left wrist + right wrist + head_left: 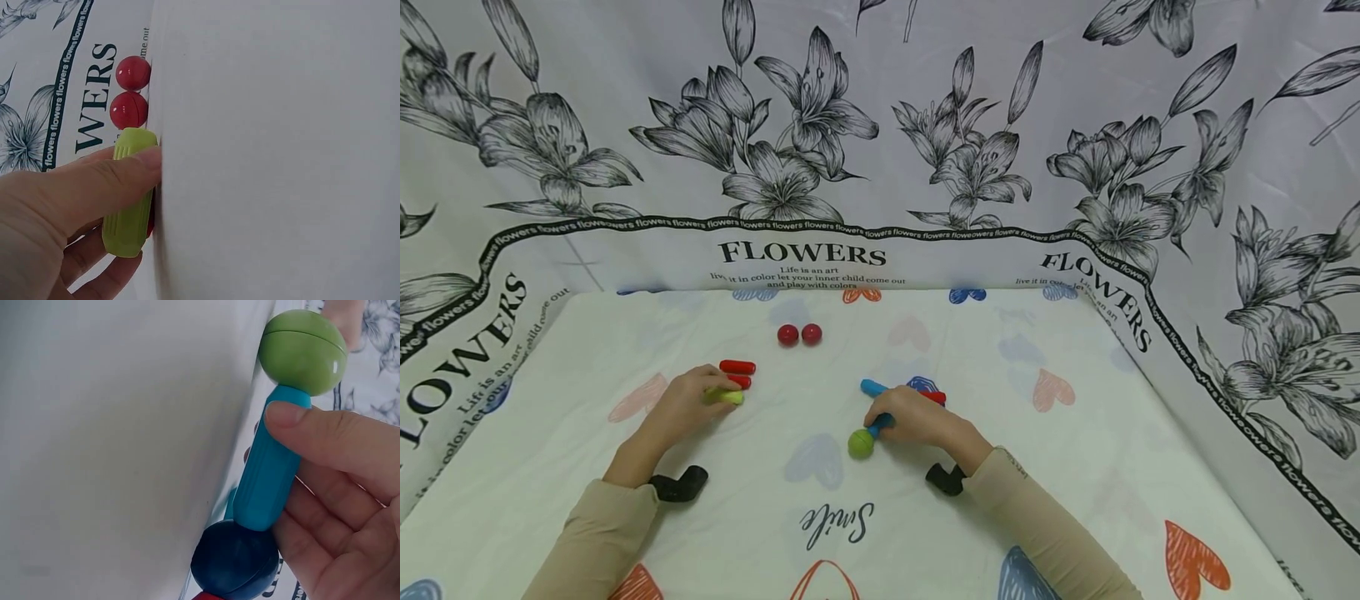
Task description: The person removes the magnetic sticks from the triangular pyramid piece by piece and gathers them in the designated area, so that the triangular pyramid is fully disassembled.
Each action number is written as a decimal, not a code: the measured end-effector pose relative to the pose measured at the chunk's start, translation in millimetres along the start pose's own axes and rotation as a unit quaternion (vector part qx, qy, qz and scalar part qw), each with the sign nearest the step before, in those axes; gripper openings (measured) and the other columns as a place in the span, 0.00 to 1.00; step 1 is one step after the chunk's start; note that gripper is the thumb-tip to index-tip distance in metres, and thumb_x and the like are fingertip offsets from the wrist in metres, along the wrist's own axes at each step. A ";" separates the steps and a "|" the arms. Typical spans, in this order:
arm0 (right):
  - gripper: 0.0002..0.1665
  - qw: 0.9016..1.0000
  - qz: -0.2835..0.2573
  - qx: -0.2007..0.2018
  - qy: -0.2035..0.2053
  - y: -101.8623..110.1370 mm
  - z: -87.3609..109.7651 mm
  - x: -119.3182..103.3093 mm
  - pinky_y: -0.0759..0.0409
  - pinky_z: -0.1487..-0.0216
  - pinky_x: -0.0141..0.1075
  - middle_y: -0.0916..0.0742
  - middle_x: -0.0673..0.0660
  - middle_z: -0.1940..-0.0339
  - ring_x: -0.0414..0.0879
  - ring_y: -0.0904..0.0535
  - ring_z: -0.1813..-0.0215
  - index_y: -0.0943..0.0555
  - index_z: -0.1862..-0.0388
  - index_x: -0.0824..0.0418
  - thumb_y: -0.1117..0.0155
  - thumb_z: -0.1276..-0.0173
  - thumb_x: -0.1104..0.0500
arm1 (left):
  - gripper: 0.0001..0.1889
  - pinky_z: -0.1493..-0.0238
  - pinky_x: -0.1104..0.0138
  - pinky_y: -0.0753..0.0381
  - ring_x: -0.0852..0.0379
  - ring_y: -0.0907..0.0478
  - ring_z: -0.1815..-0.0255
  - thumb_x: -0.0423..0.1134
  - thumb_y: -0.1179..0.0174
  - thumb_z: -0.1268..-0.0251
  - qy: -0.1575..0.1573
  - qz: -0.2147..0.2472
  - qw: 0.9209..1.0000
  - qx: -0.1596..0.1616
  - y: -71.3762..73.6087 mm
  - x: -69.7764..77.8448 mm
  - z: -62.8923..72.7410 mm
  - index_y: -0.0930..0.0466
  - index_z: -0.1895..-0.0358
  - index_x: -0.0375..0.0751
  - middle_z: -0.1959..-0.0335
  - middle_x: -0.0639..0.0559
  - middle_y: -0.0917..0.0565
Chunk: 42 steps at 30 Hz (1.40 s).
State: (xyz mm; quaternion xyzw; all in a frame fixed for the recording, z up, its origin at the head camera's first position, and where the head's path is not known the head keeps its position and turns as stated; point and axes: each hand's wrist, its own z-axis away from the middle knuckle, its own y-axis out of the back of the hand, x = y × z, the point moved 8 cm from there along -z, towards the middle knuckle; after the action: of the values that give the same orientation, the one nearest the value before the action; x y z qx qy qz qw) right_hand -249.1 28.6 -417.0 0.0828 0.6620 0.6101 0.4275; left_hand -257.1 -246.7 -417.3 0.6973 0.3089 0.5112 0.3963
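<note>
My left hand (688,404) pinches a yellow-green ribbed rod (129,194) between thumb and fingers, low over the cloth. Just beyond it lie two red rods (737,367), the nearer one partly covered by the fingers. My right hand (917,417) holds a blue rod (269,465) between thumb and fingers. A green ball (303,353) sits on one end of that rod. At its other end is a dark blue ball (234,559), with a red piece (207,596) touching it below. Another blue rod (873,387) shows beyond the right hand, and a red rod (934,397) sticks out behind it.
Two red balls (799,335) sit side by side toward the back of the table. Printed white cloth (790,525) covers the tabletop, and a floral curtain (820,167) encloses the back and sides. A black curved piece (681,485) is beside the left wrist, another (946,479) beside the right.
</note>
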 end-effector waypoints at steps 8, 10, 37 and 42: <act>0.12 1.000 0.007 0.005 0.017 0.3 -2.9 -5.3 0.18 0.41 0.38 0.09 0.53 0.56 0.44 0.15 0.51 0.13 0.55 0.60 0.31 0.39 0.62 | 0.11 0.53 0.49 0.18 0.42 0.22 0.56 0.31 0.30 0.49 -0.015 -0.021 1.000 0.010 1.8 4.8 -1.1 0.13 0.60 0.36 0.60 0.39 0.18; 0.12 1.000 0.009 0.005 0.018 -0.2 -3.5 -6.1 0.18 0.41 0.38 0.09 0.53 0.56 0.44 0.15 0.51 0.13 0.55 0.59 0.31 0.38 0.62 | 0.11 0.51 0.48 0.19 0.42 0.22 0.56 0.31 0.30 0.50 -0.019 -0.020 1.000 0.012 1.5 4.9 -1.3 0.13 0.60 0.36 0.59 0.39 0.17; 0.12 1.000 -0.004 0.020 0.011 -2.7 -9.8 -4.9 0.17 0.50 0.29 0.09 0.53 0.57 0.42 0.15 0.54 0.13 0.57 0.60 0.30 0.40 0.61 | 0.13 0.53 0.53 0.16 0.45 0.18 0.55 0.29 0.31 0.48 -0.079 0.035 0.996 0.018 -13.4 55.3 -0.1 0.14 0.57 0.36 0.56 0.41 0.15; 0.10 1.000 -0.013 0.018 0.009 -3.4 -12.2 -3.2 0.19 0.52 0.29 0.10 0.52 0.59 0.40 0.18 0.59 0.14 0.58 0.59 0.30 0.39 0.60 | 0.14 0.53 0.58 0.15 0.52 0.19 0.58 0.33 0.32 0.44 -0.072 0.057 0.995 -0.034 -30.7 70.1 -2.8 0.15 0.53 0.38 0.59 0.47 0.15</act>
State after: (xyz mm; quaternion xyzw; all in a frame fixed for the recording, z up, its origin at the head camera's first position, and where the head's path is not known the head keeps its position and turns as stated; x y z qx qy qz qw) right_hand -253.8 16.8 -419.8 0.0761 0.6774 0.5934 0.4280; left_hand -240.4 -172.2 -410.7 0.7347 0.2215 0.4919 0.4113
